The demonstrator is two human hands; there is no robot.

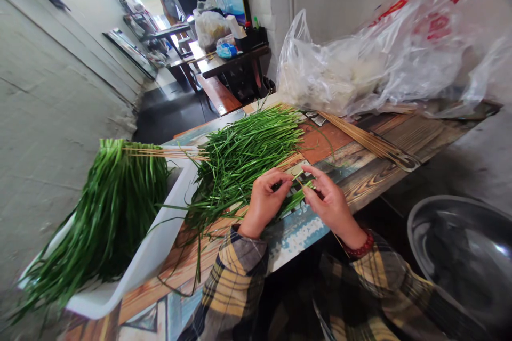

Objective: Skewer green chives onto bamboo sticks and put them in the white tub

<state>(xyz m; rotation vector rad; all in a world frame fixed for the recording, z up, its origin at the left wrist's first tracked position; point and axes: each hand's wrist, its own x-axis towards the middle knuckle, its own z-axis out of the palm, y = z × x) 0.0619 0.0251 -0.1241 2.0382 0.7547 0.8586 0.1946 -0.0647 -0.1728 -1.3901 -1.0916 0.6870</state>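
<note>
Garlic chives (298, 175) are pinched by their pale ends between the fingertips of my left hand (266, 200). My right hand (334, 208), a red bead bracelet at its wrist, is closed on a thin bamboo skewer (341, 245) that runs back under the palm. The two hands nearly meet over the table's near edge. Below them lie a few more chive stalks (294, 201). Just beyond spreads a large heap of loose chives (252, 149). To the left, chives threaded on skewers (120, 208) hang in a white tray (166, 234), skewer points facing right.
Bare bamboo skewers (364, 138) lie at the right of the patterned wooden table (372, 186). Clear plastic bags (340, 74) stand along the wall. A metal basin (460, 256) sits low at right. Another table (216, 66) with bags and bottles stands farther back.
</note>
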